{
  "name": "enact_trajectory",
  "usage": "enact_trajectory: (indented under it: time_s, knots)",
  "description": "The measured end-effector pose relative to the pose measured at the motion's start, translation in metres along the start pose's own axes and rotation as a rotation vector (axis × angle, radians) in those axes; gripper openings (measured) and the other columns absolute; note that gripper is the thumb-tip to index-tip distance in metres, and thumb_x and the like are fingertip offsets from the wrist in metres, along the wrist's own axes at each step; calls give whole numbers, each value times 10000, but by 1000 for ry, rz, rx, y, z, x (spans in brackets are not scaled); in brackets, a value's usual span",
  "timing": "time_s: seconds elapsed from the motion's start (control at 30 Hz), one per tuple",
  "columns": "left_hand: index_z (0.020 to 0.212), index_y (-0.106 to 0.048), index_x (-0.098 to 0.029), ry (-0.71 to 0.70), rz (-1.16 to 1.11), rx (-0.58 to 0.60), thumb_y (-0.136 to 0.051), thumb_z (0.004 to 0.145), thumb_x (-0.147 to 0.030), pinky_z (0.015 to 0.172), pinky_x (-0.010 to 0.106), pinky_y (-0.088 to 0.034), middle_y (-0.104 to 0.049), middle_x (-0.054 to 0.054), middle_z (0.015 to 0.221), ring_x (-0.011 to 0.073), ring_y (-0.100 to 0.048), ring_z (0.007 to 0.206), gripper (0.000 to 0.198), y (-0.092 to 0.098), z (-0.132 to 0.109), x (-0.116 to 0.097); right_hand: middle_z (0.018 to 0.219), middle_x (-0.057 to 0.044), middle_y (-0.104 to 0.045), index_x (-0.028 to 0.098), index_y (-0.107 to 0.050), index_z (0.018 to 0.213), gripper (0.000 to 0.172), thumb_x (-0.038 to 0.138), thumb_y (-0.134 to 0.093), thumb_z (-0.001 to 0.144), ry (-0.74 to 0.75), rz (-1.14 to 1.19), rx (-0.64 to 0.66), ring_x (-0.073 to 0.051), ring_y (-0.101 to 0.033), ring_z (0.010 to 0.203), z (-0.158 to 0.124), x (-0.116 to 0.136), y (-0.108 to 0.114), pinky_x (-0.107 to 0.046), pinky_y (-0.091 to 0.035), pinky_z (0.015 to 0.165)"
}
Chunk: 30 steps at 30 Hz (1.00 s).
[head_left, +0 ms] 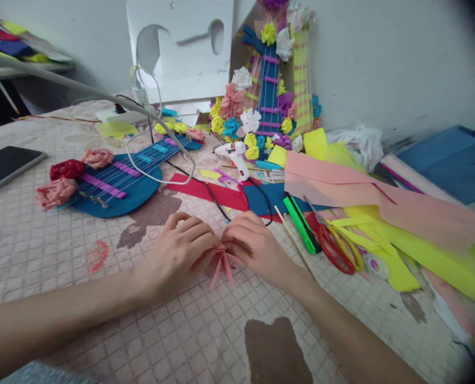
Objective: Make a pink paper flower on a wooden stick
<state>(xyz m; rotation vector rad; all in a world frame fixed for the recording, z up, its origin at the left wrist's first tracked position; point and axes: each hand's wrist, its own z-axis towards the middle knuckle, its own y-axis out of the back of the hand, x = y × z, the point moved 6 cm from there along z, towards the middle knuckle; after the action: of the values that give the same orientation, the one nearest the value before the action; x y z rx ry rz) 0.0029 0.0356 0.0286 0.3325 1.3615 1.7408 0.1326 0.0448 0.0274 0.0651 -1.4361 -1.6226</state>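
Note:
Near the middle of the table, a small piece of pink paper is pinched between my two hands, its folded points fanning toward me. My left hand closes on its upper left side, fingertips pressed together. From the right, my right hand pinches the same paper, its fingers almost touching those of my left hand. The paper's gathered top is partly hidden by the fingers. Beyond my hands lie a red paper strip and a blue strip, with a black cable crossing in front.
A blue guitar shape with paper flowers lies back left, a phone at far left. A white glue gun stands behind my hands. Right are a green cutter, red-handled scissors, a stick and yellow and pink paper.

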Motion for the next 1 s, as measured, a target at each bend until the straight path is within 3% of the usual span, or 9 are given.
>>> enact_trajectory:
  time_s: [0.3, 0.5, 0.77, 1.0]
  knots:
    - [854, -601, -200, -86, 29, -34, -450, 936, -204, 856, 379, -309, -646, 4, 876, 173, -538, 849, 172, 5, -1, -6, 892, -29, -637, 180, -581, 833, 38, 155, -608, 845, 23, -57, 12, -188, -484, 955, -1, 1, -1, -333, -398, 879]
    - [863, -614, -201, -106, 45, 10, -442, 928, -158, 899, 395, -298, -647, 5, 903, 163, -552, 853, 188, 2, -2, -4, 903, -32, -636, 186, -588, 855, 35, 163, -567, 871, 27, -72, 12, -190, -479, 981, -4, 2, -2, -351, -399, 899]
    - [884, -614, -197, -97, 46, 12, -443, 944, -219, 879, 397, -300, -641, 3, 841, 168, -555, 825, 183, 0, -3, -3, 977, -59, -614, 196, -598, 932, 159, 109, -471, 891, 13, -29, -171, -197, -500, 994, -14, 7, 13, -382, -437, 884]
    - [888, -618, -198, -88, 31, 29, -419, 960, -247, 883, 395, -297, -634, 8, 833, 165, -547, 818, 217, 1, -1, -4, 1001, -63, -589, 199, -590, 997, 210, 87, -468, 869, -36, -14, -207, -197, -501, 985, -37, 10, 12, -389, -450, 867]
